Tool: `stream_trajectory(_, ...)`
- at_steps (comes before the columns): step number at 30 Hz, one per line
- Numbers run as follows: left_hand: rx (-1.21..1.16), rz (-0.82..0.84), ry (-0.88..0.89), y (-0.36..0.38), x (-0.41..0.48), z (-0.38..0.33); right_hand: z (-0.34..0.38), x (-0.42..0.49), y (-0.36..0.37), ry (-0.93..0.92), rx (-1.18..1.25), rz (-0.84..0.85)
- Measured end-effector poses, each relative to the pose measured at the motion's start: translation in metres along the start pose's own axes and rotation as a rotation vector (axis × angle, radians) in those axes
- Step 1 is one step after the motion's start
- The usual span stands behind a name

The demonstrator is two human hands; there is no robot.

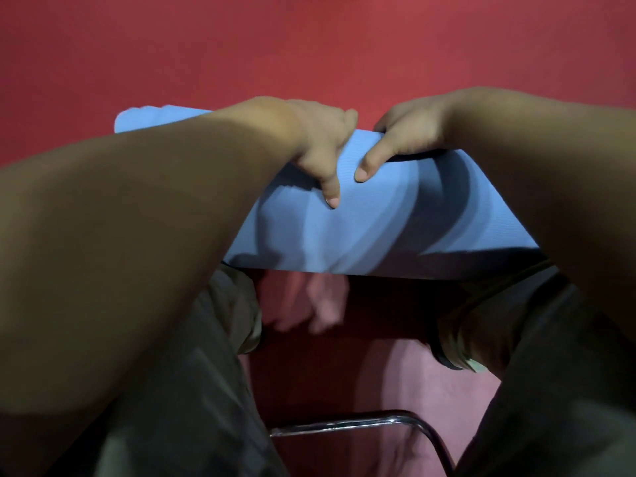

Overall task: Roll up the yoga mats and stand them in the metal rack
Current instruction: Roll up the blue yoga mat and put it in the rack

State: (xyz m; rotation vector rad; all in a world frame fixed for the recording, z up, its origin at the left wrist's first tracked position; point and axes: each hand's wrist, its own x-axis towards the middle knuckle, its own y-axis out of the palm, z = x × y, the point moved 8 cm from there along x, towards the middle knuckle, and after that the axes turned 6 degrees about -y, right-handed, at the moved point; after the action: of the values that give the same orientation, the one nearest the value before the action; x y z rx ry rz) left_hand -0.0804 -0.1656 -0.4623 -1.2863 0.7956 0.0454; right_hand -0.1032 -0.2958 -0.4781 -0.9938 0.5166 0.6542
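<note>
Both hands clamped over the top of the blue yoga mat [371, 218]: left hand [320, 139] curled over the far edge with thumb pressed down onto the near face, right hand [409, 136] beside it, close but apart, fingers hooked over the far side and thumb likewise laid on the ribbed foam. Mat held as a partly formed roll, off the red floor [309, 49], at about knee level in front of the legs; left end poking out past the left forearm, right end hidden behind the right arm. Curved shadow bands across the near face, not folds as far as can be told.

Step in hand, by judgement: rolling, or tightening a roll just gathered up. Next move calls for even pressure from both thumbs so the layers stay aligned, then a shift to a one-ended hold for standing it upright.

Chrome tube [361, 423] near the bottom, between the trouser legs [192, 390]; rack or chair frame, cannot tell which.

No brand, label or writing readable anywhere.
</note>
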Motion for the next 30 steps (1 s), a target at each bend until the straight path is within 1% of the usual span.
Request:
stream_trajectory(6,-0.035,0.000,0.004,-0.009,-0.006,0.007,0.002,-0.004,-0.001,0.011,0.079,0.027)
stream_trajectory(9,-0.037,-0.004,-0.003,-0.013,-0.008,0.009,0.006,-0.008,-0.005,-0.005,0.053,0.034)
stream_trajectory(13,-0.049,0.006,-0.012,-0.015,-0.006,0.012,0.023,-0.014,-0.008,-0.089,-0.061,0.030)
stream_trajectory(15,-0.078,0.019,-0.024,-0.017,-0.004,0.015,0.032,-0.017,-0.009,-0.112,-0.171,0.030)
stream_trajectory(18,-0.152,0.053,-0.038,-0.019,-0.004,0.022,0.039,-0.015,-0.014,-0.112,-0.381,-0.052)
stream_trajectory(20,-0.188,0.083,-0.043,-0.019,-0.005,0.025,0.046,-0.012,-0.014,-0.166,-0.442,-0.116)
stream_trajectory(22,-0.202,0.112,-0.046,-0.017,-0.005,0.026,0.048,-0.012,-0.014,-0.190,-0.457,-0.153)
stream_trajectory(25,-0.227,0.151,-0.049,-0.010,-0.006,0.024,0.044,-0.016,-0.012,-0.168,-0.446,-0.146)
stream_trajectory(30,-0.227,0.138,-0.047,-0.013,-0.007,0.019,0.033,-0.018,-0.020,-0.147,-0.361,-0.135)
